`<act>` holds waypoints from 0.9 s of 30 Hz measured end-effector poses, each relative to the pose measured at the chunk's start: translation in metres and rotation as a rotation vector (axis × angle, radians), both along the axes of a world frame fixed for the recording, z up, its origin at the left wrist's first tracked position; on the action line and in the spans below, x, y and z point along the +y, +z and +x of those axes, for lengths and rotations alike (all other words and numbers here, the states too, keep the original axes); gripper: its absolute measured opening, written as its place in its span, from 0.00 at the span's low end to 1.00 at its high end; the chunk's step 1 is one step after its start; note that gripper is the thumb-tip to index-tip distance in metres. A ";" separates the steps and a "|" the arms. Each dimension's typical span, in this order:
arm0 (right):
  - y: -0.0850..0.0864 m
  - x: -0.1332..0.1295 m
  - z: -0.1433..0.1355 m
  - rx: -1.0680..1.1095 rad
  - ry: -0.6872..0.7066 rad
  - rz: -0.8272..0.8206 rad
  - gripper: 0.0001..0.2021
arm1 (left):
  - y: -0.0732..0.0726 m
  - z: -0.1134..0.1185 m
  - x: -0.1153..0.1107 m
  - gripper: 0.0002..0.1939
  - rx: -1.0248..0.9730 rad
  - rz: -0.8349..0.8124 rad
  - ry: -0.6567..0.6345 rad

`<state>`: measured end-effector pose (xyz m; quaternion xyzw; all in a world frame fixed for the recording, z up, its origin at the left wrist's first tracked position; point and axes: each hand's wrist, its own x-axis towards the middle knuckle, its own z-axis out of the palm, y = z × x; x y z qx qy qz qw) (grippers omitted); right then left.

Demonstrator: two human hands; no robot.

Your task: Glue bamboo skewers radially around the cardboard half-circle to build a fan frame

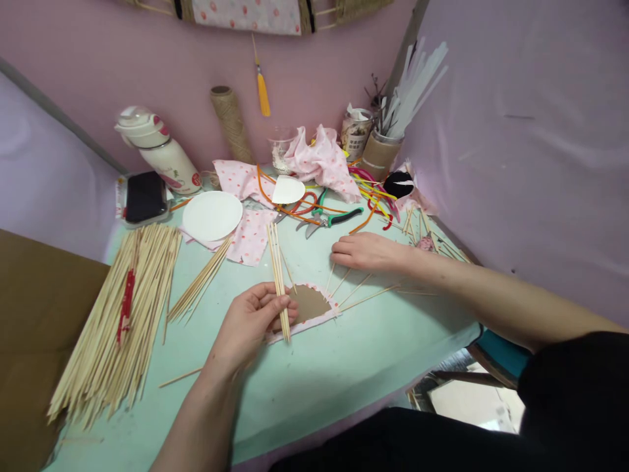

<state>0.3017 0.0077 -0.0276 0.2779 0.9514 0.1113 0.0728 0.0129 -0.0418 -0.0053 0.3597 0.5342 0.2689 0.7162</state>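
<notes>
My left hand (255,314) is closed around a small bunch of thin bamboo sticks (276,262), held upright between thumb and fingers. Behind those fingers lies a half-round piece of brown cardboard (310,303), edged with pink dotted fabric (314,321). Several bamboo sticks (366,297) fan out from its curved and right edge across the table. My right hand (363,252) rests low over the table beyond the cardboard, fingers curled together. One stick runs from the cardboard's edge up to its fingertips; the grip itself is partly hidden.
A large pile of bamboo sticks (113,328) covers the table's left side, with a smaller bundle (201,278) beside it. Behind lie a white disc (213,216), pruning shears (334,219), pink fabric (319,160) and coloured pipe cleaners (376,196). A white bottle (164,157) stands back left.
</notes>
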 end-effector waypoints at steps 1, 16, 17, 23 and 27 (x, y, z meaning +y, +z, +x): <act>0.001 -0.001 0.000 0.016 -0.010 -0.004 0.10 | 0.000 0.000 0.000 0.23 0.001 -0.001 0.001; -0.003 -0.002 -0.019 0.375 0.068 -0.214 0.12 | 0.000 0.002 0.001 0.23 0.019 0.009 0.001; -0.004 -0.002 -0.019 0.370 0.067 -0.216 0.13 | 0.000 0.002 0.001 0.23 0.020 0.007 0.000; -0.004 -0.002 -0.020 0.378 0.044 -0.215 0.13 | 0.002 0.002 0.000 0.24 0.027 0.010 0.004; -0.005 -0.003 -0.021 0.388 0.033 -0.225 0.12 | 0.002 0.003 0.000 0.24 0.046 0.013 0.008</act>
